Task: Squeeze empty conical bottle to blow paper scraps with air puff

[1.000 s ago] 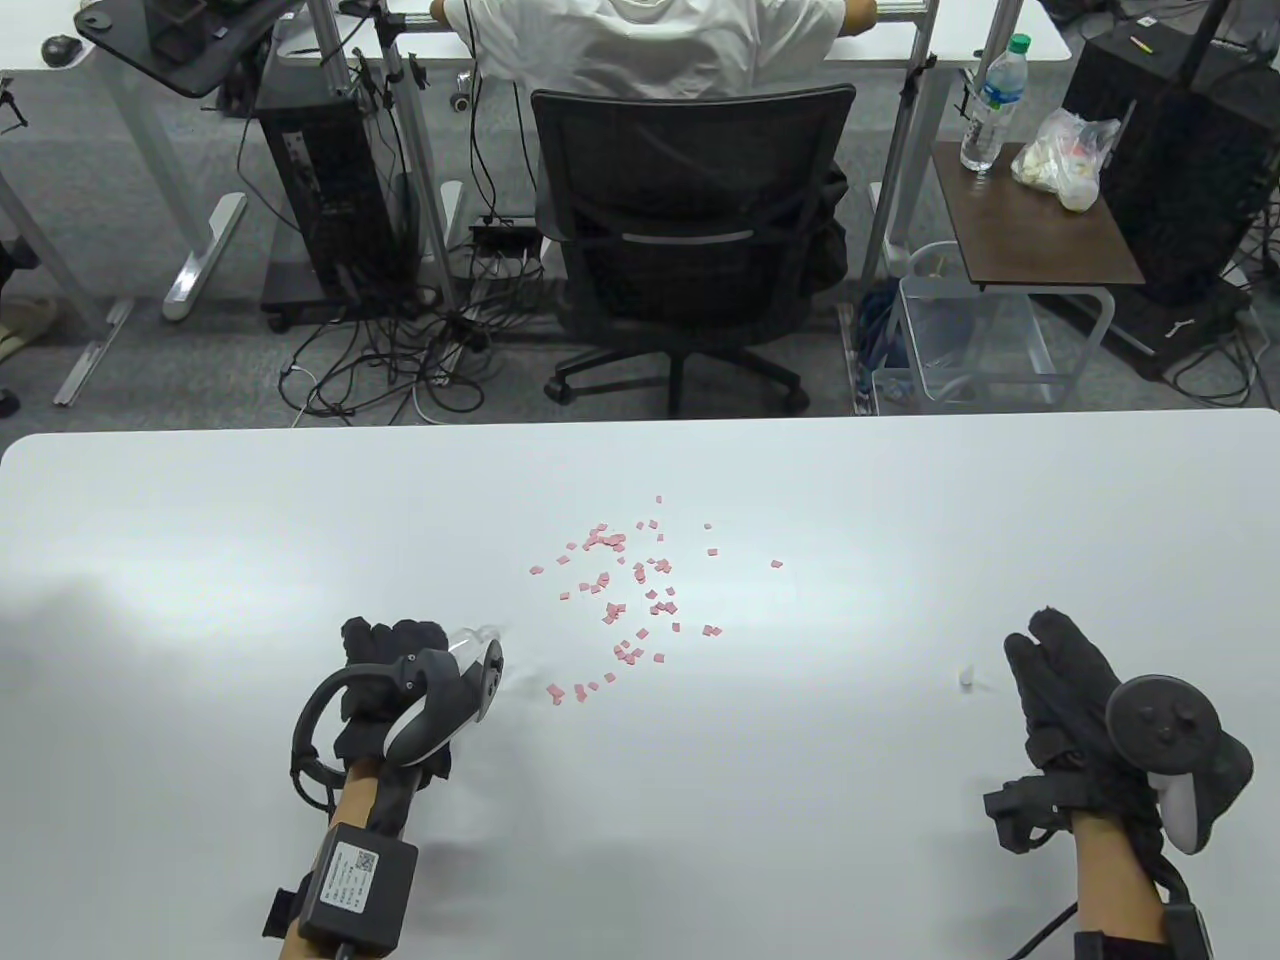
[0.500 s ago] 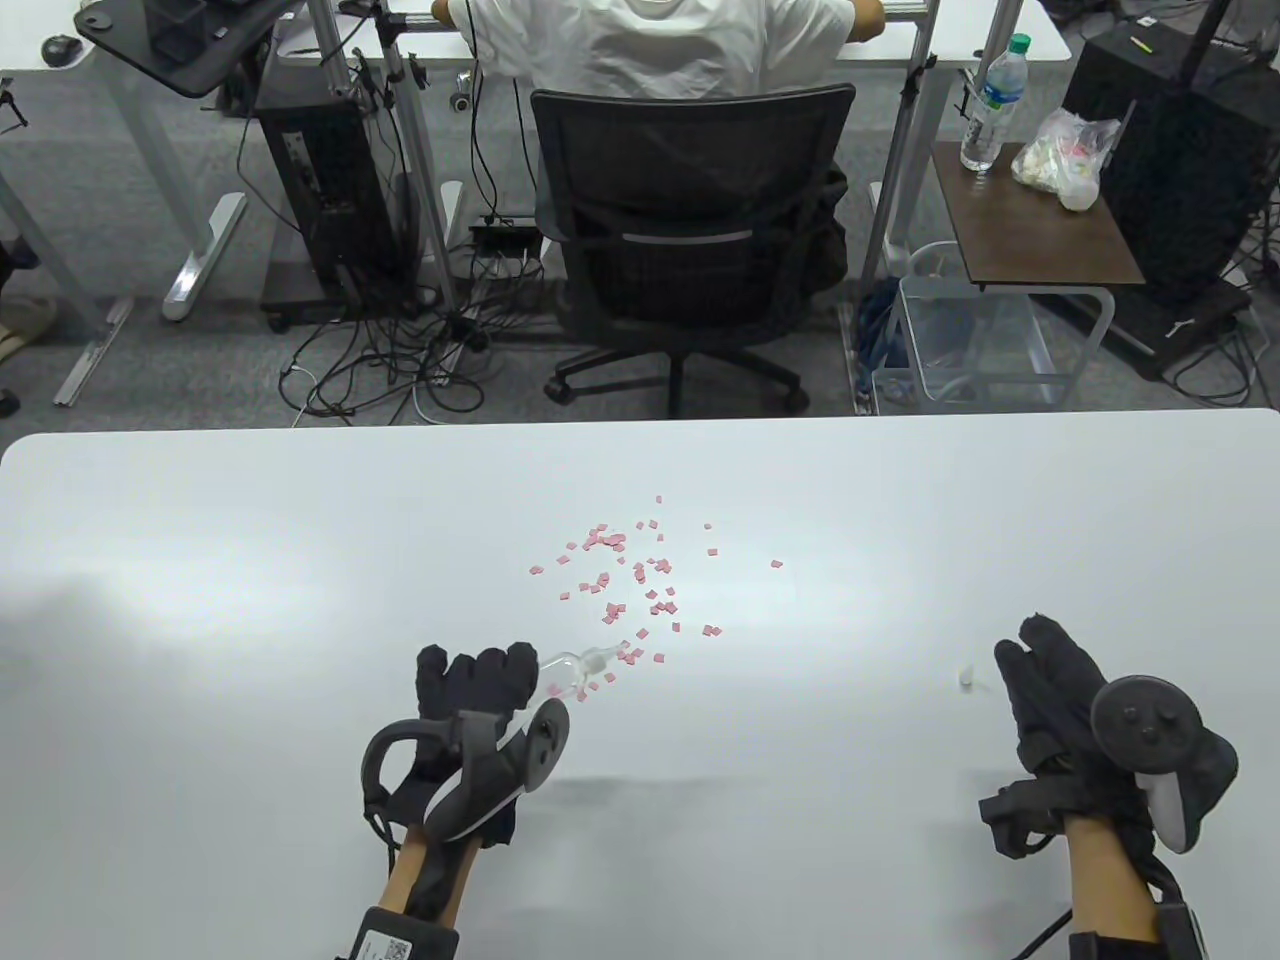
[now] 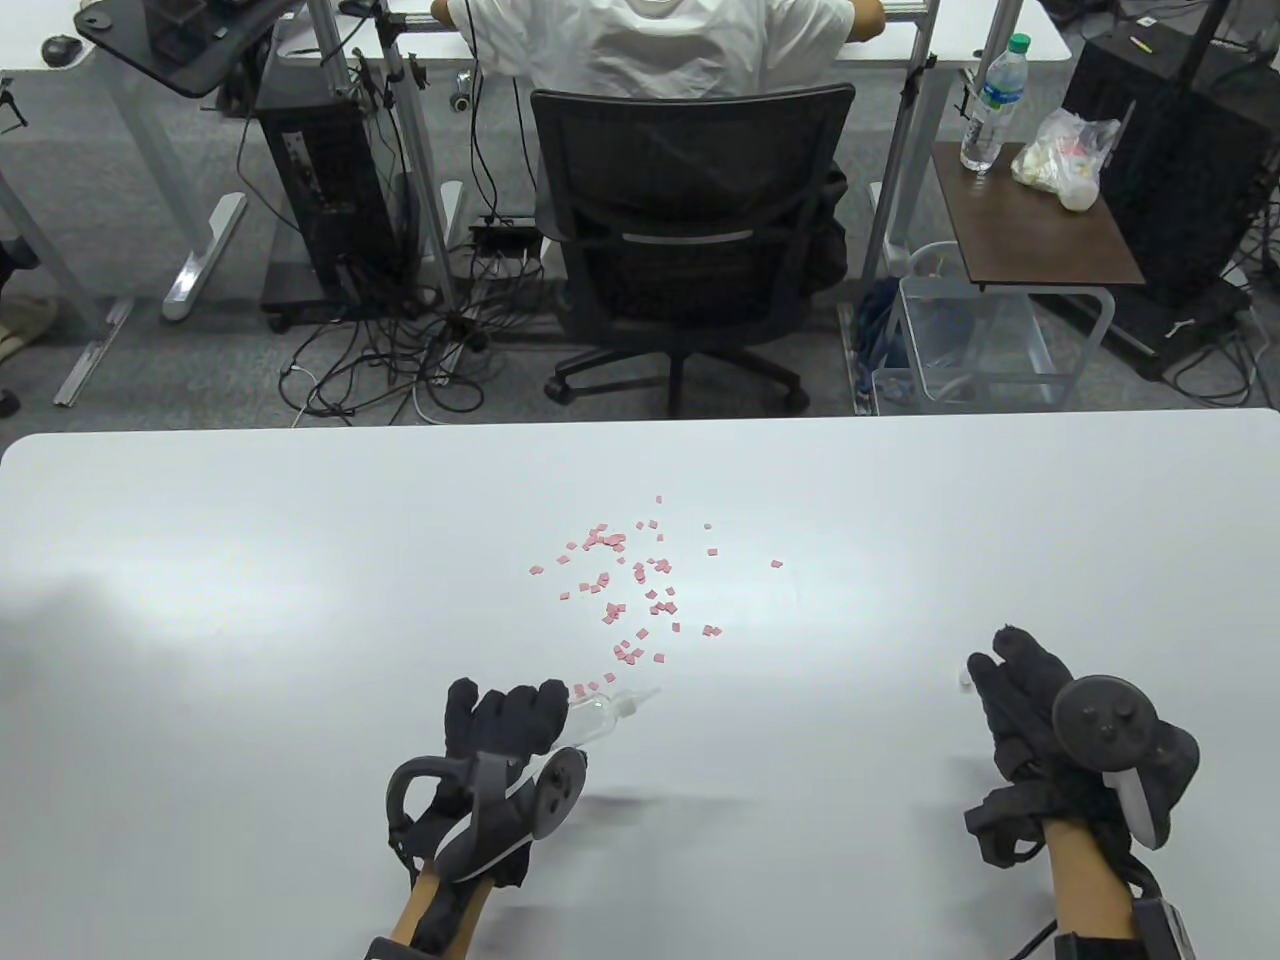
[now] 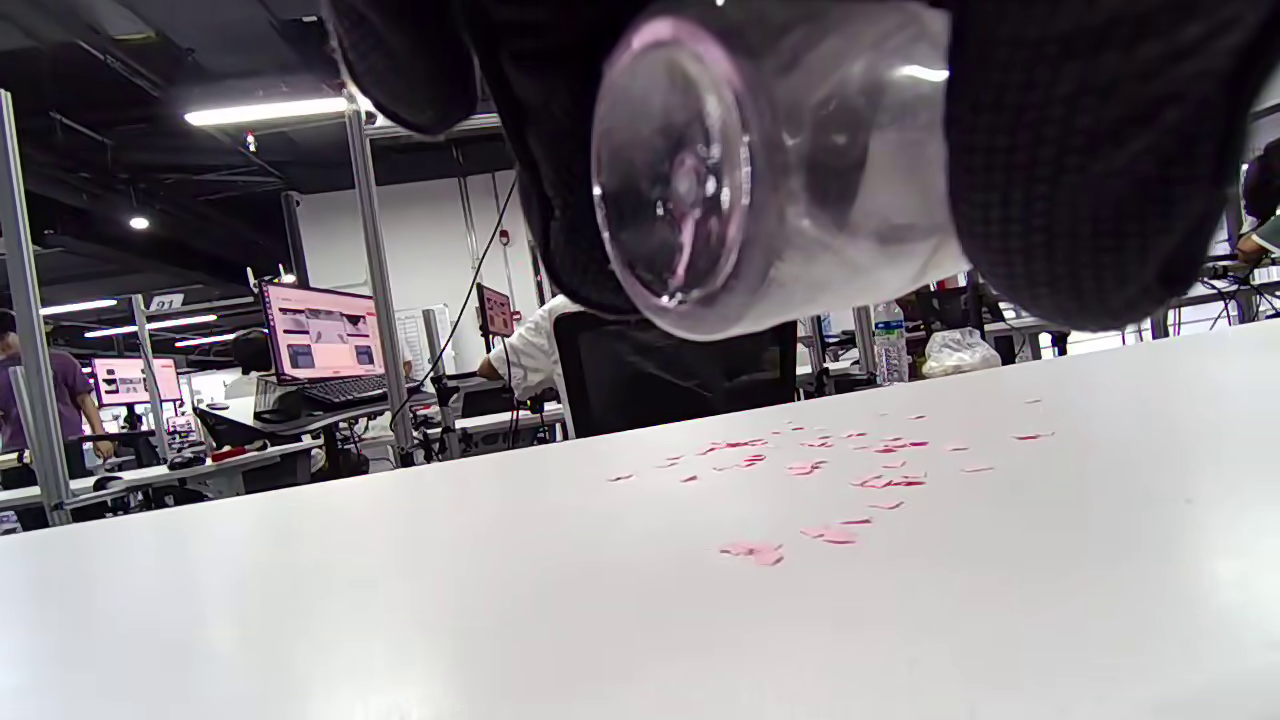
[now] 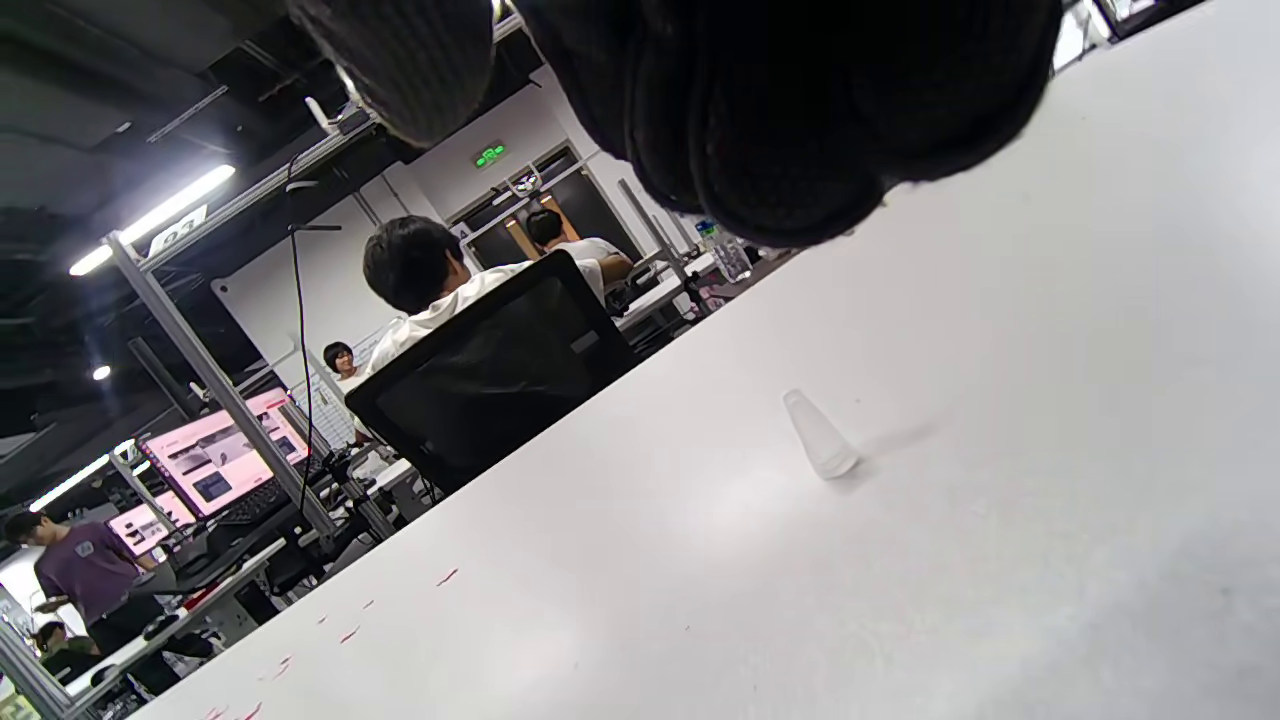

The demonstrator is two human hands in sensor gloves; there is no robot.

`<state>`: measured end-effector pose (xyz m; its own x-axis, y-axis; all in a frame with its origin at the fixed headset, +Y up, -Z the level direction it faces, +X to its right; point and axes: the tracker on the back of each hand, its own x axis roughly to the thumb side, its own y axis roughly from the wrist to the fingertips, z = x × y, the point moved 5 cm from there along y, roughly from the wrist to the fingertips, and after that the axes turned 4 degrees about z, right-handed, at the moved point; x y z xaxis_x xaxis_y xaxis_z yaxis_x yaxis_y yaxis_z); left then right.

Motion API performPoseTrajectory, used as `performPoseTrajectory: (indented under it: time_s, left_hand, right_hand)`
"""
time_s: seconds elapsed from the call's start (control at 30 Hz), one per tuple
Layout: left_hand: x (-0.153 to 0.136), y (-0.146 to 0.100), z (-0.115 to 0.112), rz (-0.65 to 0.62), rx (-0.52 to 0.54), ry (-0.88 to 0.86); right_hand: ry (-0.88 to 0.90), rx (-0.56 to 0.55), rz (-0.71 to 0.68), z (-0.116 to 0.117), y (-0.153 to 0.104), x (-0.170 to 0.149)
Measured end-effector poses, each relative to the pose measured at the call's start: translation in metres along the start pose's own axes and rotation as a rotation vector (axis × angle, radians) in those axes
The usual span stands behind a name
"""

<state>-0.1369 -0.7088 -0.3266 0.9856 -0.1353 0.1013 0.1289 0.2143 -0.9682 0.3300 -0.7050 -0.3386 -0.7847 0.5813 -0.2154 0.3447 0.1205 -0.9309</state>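
Observation:
My left hand (image 3: 510,708) grips a clear, empty conical bottle (image 3: 603,710) near the table's front centre. The bottle lies tilted, with its nozzle pointing right and slightly away, just short of the nearest scraps. Pink paper scraps (image 3: 625,585) lie scattered over the middle of the white table. In the left wrist view the bottle's round base (image 4: 690,180) fills the top, with gloved fingers (image 4: 1090,160) wrapped around it and the scraps (image 4: 830,465) beyond. My right hand (image 3: 1008,662) lies flat and empty at the right, its fingertips beside a small clear cap (image 3: 963,681). The cap (image 5: 820,436) stands upright in the right wrist view.
The white table (image 3: 250,560) ends at a far edge. Beyond it stand a black office chair (image 3: 690,230) with a seated person, desks, cables and a small side table (image 3: 1030,215) holding a water bottle and a bag.
My left hand has carried the bottle right and toward the near edge, swinging the nozzle to the near side of the scraps. My right hand has drifted left toward the cap.

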Motion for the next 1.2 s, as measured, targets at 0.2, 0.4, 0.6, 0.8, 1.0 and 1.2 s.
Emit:
performPoseTrajectory:
  time_s: [0.2, 0.4, 0.6, 0.8, 1.0, 1.2]
  left_hand:
    - [-0.005, -0.001, 0.004, 0.004, 0.005, -0.026]
    - [0.003, -0.003, 0.003, -0.036, 0.008, -0.025]
    - [0.016, -0.007, 0.011, -0.088, 0.039, 0.008]
    - [0.016, -0.009, 0.014, -0.098, 0.061, 0.022]
    - [0.013, -0.008, 0.015, -0.09, 0.058, 0.012]
    - [0.01, -0.008, 0.015, -0.08, 0.057, -0.002]
  right_hand:
    - [-0.064, -0.012, 0.014, 0.0, 0.012, 0.015]
    - [-0.207, 0.02, 0.106, 0.011, 0.038, 0.016]
    - [-0.479, 0.117, 0.174, 0.049, 0.055, 0.005]
    - [-0.613, 0.143, 0.171, 0.072, 0.058, 0.003]
    - [-0.61, 0.146, 0.18, 0.077, 0.06, 0.0]
    - [-0.537, 0.078, 0.111, 0.067, 0.052, 0.007]
